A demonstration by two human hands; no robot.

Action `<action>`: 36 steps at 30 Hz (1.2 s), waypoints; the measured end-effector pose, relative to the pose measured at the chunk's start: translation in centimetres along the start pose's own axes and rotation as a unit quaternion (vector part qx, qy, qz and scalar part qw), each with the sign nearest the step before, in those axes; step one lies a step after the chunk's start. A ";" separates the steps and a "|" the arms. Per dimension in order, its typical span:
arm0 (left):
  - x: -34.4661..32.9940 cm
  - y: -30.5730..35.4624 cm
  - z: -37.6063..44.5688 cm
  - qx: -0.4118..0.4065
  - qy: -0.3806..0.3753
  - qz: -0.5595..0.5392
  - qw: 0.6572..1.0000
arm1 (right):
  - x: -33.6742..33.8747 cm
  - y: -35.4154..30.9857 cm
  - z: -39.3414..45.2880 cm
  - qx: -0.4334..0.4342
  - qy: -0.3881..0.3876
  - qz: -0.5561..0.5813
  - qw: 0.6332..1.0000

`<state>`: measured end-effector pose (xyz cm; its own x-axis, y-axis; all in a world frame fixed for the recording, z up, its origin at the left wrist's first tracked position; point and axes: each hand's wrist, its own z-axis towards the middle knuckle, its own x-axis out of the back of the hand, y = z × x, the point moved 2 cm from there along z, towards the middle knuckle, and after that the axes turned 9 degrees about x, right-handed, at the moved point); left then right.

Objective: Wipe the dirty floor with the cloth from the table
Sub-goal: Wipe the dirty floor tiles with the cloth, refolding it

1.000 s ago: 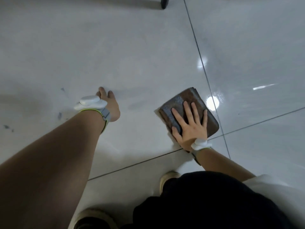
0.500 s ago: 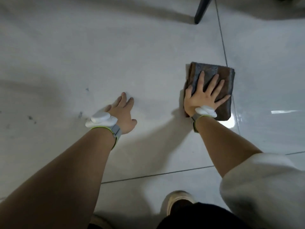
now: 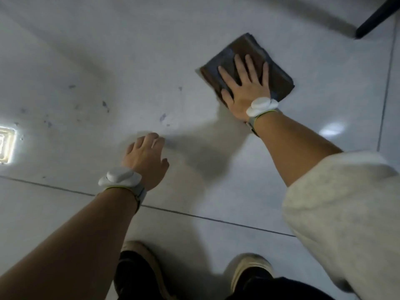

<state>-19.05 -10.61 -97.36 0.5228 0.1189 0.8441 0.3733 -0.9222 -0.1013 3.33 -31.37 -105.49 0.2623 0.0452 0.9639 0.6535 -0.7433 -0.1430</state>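
Note:
A folded dark brown cloth (image 3: 272, 70) lies flat on the pale tiled floor (image 3: 151, 50) at upper right. My right hand (image 3: 244, 87) presses down on it with fingers spread. My left hand (image 3: 145, 161) rests palm down on the bare floor, lower and to the left of the cloth, holding nothing. Small dark dirt spots (image 3: 105, 104) dot the tile left of the cloth, and one spot (image 3: 162, 117) lies just beyond my left fingertips. Both wrists wear white bands.
A black furniture leg (image 3: 376, 17) stands at the top right corner. Dark grout lines (image 3: 216, 219) cross the floor. My two shoes (image 3: 138, 267) are at the bottom edge. A bright light reflection (image 3: 6, 146) shows at the far left.
My right hand has slid the cloth leftward off the grout line onto the middle tile. The view has shifted, bringing more dirt spots into sight at the left.

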 end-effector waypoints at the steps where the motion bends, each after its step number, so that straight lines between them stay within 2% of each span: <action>1: -0.1 -1.0 -0.3 0.030 -0.008 -0.014 0.999 | -0.3 -1.2 -0.4 0.044 0.001 -0.012 0.999; 5: -0.6 -4.1 -1.3 0.114 -0.068 -0.054 0.990 | -1.7 -6.7 -4.7 0.178 0.011 -0.042 0.983; 7: -0.7 -4.4 -1.4 0.123 -0.084 -0.075 0.986 | -2.8 -9.9 -7.5 0.249 0.007 -0.048 0.967; 11: -1.0 -5.9 -1.4 0.142 -0.107 -0.120 0.977 | -5.6 -18.4 -11.7 0.445 -0.013 -0.022 0.895; 13: -1.3 -6.7 -1.3 0.154 -0.100 -0.135 0.974 | -6.4 -21.3 -12.0 0.488 -0.013 0.005 0.873; 16: -1.8 -7.9 -1.5 0.163 -0.076 -0.142 0.973 | -6.5 -23.2 -11.4 0.458 -0.001 0.013 0.889; 20: -2.6 -9.2 -1.6 0.186 -0.053 -0.138 0.971 | -5.5 -22.9 -9.1 0.281 0.022 0.006 0.960; 23: -3.2 -10.3 -1.3 0.204 -0.058 -0.137 0.968 | -4.3 -20.7 -5.2 0.136 0.043 0.002 0.990; 26: -3.6 -11.2 -0.8 0.224 -0.085 -0.162 0.957 | -3.0 -17.6 0.3 -0.033 0.033 0.003 0.999; 29: -4.2 -12.1 -0.4 0.204 -0.114 -0.164 0.958 | -1.4 -15.7 5.6 -0.134 0.026 0.014 0.991; 31: -4.7 -12.9 -0.5 0.189 -0.120 -0.160 0.961 | -0.4 -15.9 8.6 -0.145 0.010 0.029 0.989; 33: -4.9 -13.3 -0.4 0.178 -0.127 -0.164 0.962 | 0.2 -16.7 10.6 -0.091 -0.009 0.018 0.996; 35: -4.8 -14.0 0.1 0.162 -0.141 -0.163 0.963 | 0.3 -18.6 11.1 0.067 -0.013 -0.016 0.998; 36: -4.6 -14.1 0.1 0.148 -0.151 -0.158 0.965 | 0.2 -19.4 10.4 0.165 -0.012 -0.033 0.986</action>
<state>-26.70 1.89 -99.87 0.5302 0.5191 0.6704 0.7294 -0.6824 -0.0486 -1.93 -9.99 -104.83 0.2259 0.1043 0.9685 0.8635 -0.4816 -0.1495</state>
